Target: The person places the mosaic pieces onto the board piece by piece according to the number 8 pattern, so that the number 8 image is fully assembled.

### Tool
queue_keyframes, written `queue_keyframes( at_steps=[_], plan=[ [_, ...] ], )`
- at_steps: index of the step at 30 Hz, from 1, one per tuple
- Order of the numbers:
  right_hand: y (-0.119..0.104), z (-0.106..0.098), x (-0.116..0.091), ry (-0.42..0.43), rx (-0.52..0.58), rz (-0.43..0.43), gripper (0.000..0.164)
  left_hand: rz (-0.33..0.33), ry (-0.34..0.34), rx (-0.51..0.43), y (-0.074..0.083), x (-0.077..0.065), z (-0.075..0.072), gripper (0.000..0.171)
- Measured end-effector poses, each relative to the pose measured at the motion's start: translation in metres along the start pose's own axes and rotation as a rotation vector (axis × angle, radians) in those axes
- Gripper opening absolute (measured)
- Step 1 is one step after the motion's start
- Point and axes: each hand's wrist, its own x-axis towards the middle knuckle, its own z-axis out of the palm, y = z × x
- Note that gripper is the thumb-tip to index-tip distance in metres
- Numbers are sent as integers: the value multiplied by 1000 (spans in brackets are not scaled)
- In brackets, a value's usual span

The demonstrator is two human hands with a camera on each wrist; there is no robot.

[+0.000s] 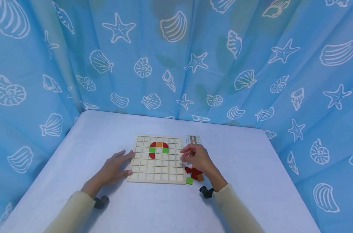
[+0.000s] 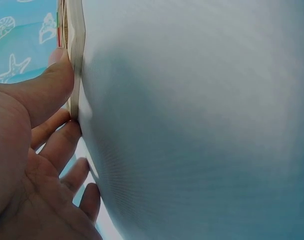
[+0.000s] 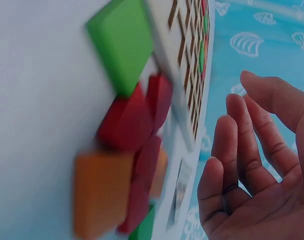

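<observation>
A pale wooden grid board [image 1: 161,170] lies flat on the table, with several red, green and orange tiles set in an arch shape in its upper middle cells. Thumb and index fingertip of my left hand [image 1: 110,170] touch the board's left edge; its fingers are fairly straight. My right hand [image 1: 198,157] hovers by the board's right edge, fingers loosely bent and nothing visible between them in the right wrist view. Below that hand lies a loose pile of red tiles [image 1: 195,172], an orange tile [image 1: 200,177] and a green tile [image 1: 189,181].
A small card [image 1: 193,139] with a coloured pattern on a grid lies just right of the board's top corner, partly behind the right hand. White cloth [image 1: 153,207] covers the table. Blue curtains [image 1: 170,64] with shell prints hang at the back and sides.
</observation>
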Motion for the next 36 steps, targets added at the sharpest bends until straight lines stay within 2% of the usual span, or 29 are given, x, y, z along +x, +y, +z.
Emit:
queue_keyframes(
  at_steps=[6,13,16,27,36],
  plan=[
    [18,-13,-9,26,18,24,23,4,16,11,1,0,2,80],
    [30,-26,-16,47,-63,136,28,18,26,3,0,0,3,80],
    [35,-30,-18,39,-104,153,29,23,30,7,0,0,3,79],
    [42,-31,-15,-10,-216,116,21,12,30,14,-1,0,2,80],
    [38,-30,-11,-42,-141,62,18,17,28,7,-3,1,3,80]
  ],
)
